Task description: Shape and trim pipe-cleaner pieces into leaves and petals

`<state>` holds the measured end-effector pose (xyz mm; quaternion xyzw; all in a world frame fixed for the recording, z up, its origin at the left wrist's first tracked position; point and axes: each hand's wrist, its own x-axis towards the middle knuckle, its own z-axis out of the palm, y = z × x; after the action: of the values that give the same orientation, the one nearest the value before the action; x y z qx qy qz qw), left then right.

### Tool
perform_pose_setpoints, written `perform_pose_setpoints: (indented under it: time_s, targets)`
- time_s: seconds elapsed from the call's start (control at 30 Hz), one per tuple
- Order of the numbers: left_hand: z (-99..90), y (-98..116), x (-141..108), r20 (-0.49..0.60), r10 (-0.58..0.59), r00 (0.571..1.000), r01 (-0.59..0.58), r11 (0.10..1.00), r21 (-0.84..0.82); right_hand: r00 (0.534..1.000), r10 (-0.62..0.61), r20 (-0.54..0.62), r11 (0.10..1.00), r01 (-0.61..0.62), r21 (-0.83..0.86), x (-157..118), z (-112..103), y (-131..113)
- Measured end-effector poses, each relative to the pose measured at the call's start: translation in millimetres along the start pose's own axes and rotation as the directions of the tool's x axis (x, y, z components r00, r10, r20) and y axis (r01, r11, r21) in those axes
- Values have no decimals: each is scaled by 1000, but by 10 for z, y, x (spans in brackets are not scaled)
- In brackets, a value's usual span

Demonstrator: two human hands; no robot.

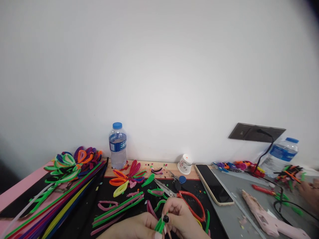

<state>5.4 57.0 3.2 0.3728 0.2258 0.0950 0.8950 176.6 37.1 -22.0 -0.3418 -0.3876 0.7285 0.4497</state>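
Observation:
At the bottom centre, my left hand [139, 227] is closed on a bundle of green pipe cleaners [159, 225] bent into narrow loops. My right hand [180, 217] pinches at the same bundle from the right, fingers curled. A small round black ball [165, 218] shows between the two hands, by the right fingertips; whether it is fixed to the bundle I cannot tell. Just beyond the hands lie orange-handled scissors [196, 205] and a green and pink pipe cleaner loop [156, 192]. Left of them rest straight green and pink pipe cleaners [118, 209] on the black mat [84, 209].
Behind are pipe cleaner petals [129, 177], a water bottle [118, 146], a paper cup [184, 164] and keys [174, 176]. A phone [214, 184] and a pink glue gun [266, 215] with a black cord lie right. Pipe cleaner flowers [72, 162] stand left. Another person's hand [309, 192] is far right.

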Motion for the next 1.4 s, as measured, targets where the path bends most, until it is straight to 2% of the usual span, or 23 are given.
perform_pose_setpoints:
  time_s: [0.1,0.27,0.43,0.63,0.83,1.0,1.2,1.4]
  targets:
    - [-60,-54,48,-35,8,999,-6,998,60,1000,-6,-19,1000,6,-29,-16,36,-58]
    - [-121,-161,173,-209,65,976,-31,986,161,994,-74,-81,996,69,-61,-23,45,-88]
    - [-153,-245,262,-255,132,958,-60,961,270,992,-92,-85,976,73,-204,-6,-19,-26]
    - [-36,-251,221,-282,244,928,-130,921,366,989,-55,-136,956,13,-293,2,-29,-47]
    - [78,-226,182,-329,224,917,-80,914,399,986,-65,-151,952,16,-305,11,-82,-48]
    - [92,-225,166,-297,264,918,-113,890,442,988,-15,-154,939,-39,-341,-22,-9,-116]
    - [75,-223,176,-249,270,930,-90,825,558,981,-116,-158,870,24,-492,-81,110,-239]
    - [-1,-302,232,-283,299,911,-108,837,536,994,-82,-70,864,36,-502,-99,67,-157]
